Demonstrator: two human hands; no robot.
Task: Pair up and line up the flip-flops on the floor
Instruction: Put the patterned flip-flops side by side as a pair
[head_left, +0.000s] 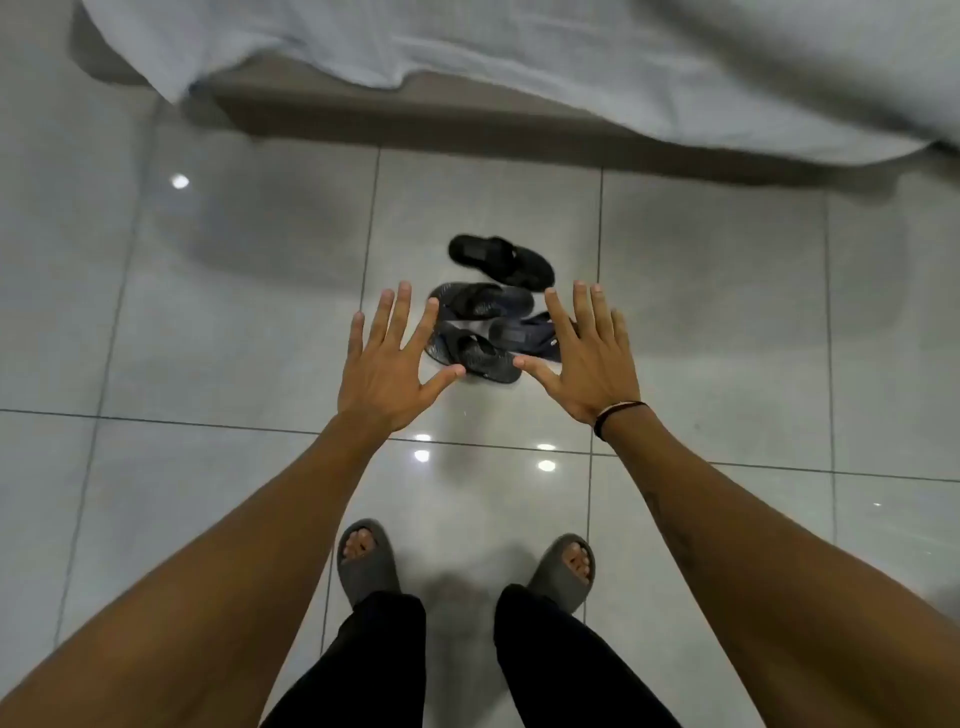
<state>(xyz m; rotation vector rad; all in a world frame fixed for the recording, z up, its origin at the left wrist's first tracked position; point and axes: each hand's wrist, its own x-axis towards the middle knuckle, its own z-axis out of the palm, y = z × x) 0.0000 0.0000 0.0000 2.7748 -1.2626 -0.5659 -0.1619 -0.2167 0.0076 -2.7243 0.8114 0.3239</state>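
Evidently unstarted: left hand (387, 364) and right hand (587, 358), grip spread empty, above jumbled dark rubber flip-flops (480, 325) mid-frame; sorting pairs comes next.

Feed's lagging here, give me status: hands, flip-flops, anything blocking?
Left hand and right hand open, empty, above the pile. Four dark flip-flops jumbled on the tiled floor, unpaired. Nothing blocking.
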